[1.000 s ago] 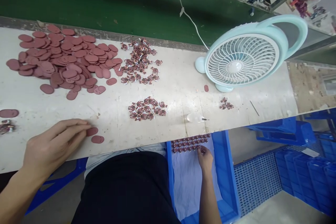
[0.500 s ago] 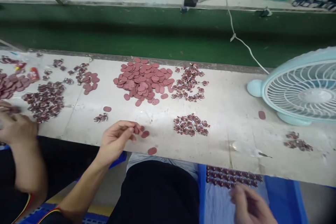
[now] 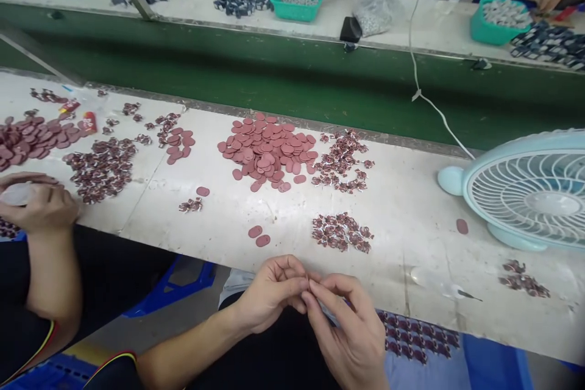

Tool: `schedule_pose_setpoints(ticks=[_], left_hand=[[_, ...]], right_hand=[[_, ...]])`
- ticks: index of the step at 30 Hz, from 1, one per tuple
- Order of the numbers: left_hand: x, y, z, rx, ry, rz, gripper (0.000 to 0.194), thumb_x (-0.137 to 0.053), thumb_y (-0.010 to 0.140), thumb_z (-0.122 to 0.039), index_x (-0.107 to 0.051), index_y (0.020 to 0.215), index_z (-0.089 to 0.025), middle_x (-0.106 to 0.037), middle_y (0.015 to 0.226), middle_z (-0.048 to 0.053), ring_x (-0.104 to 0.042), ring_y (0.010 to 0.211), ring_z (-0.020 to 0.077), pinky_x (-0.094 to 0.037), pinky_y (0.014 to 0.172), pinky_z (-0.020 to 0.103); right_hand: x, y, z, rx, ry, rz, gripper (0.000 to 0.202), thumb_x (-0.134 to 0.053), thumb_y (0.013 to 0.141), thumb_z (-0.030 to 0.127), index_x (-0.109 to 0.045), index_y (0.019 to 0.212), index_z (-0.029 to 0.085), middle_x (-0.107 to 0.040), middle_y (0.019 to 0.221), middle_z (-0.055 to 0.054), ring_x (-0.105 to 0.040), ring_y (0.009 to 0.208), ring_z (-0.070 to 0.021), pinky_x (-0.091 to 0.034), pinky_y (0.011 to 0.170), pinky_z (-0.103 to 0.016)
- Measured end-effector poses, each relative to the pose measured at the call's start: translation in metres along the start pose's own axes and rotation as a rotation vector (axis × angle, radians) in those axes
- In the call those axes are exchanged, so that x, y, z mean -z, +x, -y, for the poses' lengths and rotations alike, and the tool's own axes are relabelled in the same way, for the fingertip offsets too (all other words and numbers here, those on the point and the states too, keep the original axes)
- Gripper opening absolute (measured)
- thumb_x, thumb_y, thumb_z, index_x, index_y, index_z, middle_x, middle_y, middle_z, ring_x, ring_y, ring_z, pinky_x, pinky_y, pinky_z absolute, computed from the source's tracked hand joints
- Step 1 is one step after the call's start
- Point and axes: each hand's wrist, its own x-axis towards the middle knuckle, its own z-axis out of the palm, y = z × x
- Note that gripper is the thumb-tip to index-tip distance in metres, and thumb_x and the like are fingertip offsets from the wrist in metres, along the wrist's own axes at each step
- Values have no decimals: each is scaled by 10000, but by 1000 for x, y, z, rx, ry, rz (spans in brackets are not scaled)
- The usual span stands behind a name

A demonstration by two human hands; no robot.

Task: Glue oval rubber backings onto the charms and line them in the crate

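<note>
The left hand point(image 3: 269, 292) and right hand point(image 3: 351, 329) meet fingertip to fingertip just before the near edge of the white worktable point(image 3: 411, 219), pinching something too small to identify. It could slip into the lap below. Two flat maroon oval pads point(image 3: 259, 236) lie near that edge; a pale blue fan point(image 3: 525, 195) stands at the right.

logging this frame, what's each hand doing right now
left hand: fingers pinched shut at the right's fingertips, held thing hidden
right hand: fingers pinched likewise, contents cannot be told
</note>
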Motion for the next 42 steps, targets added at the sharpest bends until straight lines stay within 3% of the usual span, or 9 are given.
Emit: schedule_pose_setpoints(ticks=[4,8,14,21,25,29,33,38,42], left_hand=[[-2,-3,0,-1,-38,6,213,-860,792,-260,-742,891,-113,-799,1012,130,-749,727,140,-611,579,179],[-1,-4,0,-3,-128,106,222,-859,793,-277,-779,943,-134,-796,1051,130,-749,773,157,-623,593,201],[-3,2,-8,-6,-145,110,323,-883,736,-173,-785,1043,-168,-787,1052,78,-759,850,179,-623,613,199],[-1,4,-17,-42,-93,130,398,-883,727,-140,-783,1111,-177,-796,1061,72,-772,926,179,-624,756,197],[7,2,-14,-19,-38,159,401,-862,754,-130,-770,1138,-198,-790,1106,80,-786,905,197,-612,642,161],[10,3,-6,30,-30,201,373,-845,774,-107,-754,1120,-214,-796,1089,88,-787,893,181,-621,686,169],[7,3,-2,35,-21,273,347,-803,805,-74,-730,1101,-240,-789,1097,68,-777,735,147,-592,530,153],[4,2,-4,-1,-51,279,155,-755,899,-246,-730,1041,-188,-774,1180,145,-801,860,207,-610,582,165],[2,2,-1,61,-124,225,85,-720,929,-259,-727,919,-175,-802,1092,141,-802,919,242,-614,593,160]], right_hand=[[-5,2,3,119,-104,-169,459,-733,823,-3,-751,1204,251,-648,863,-13,-642,726,-126,-576,613,-239],[-4,7,3,234,-87,-156,484,-720,824,-41,-733,1236,211,-669,797,8,-627,663,-97,-561,564,-198],[-12,-8,-3,-59,206,-193,349,-705,846,38,-735,1124,247,-662,851,0,-661,666,-115,-580,564,-219],[-5,-34,-26,-725,1116,-189,109,-581,998,276,-647,960,198,-477,658,67,-446,483,-50,-399,389,-125],[37,-37,-81,-794,1937,-339,330,-643,957,392,-538,1170,162,-453,795,60,-411,563,-29,-349,389,-79],[68,-34,-139,-678,2465,-238,798,-816,715,107,-365,1360,240,-411,814,91,-413,551,-50,-363,323,-90],[74,-25,-158,-489,2532,-228,726,-766,726,148,-405,1342,281,-481,828,91,-482,607,-45,-423,385,-59],[78,-10,-126,-526,2402,-206,354,-538,877,413,-616,1076,130,-398,729,95,-484,590,-39,-208,415,-44],[68,-3,-74,-694,1782,-371,431,-731,857,530,-670,1069,160,-459,593,92,-395,421,-32,-376,357,-100]])
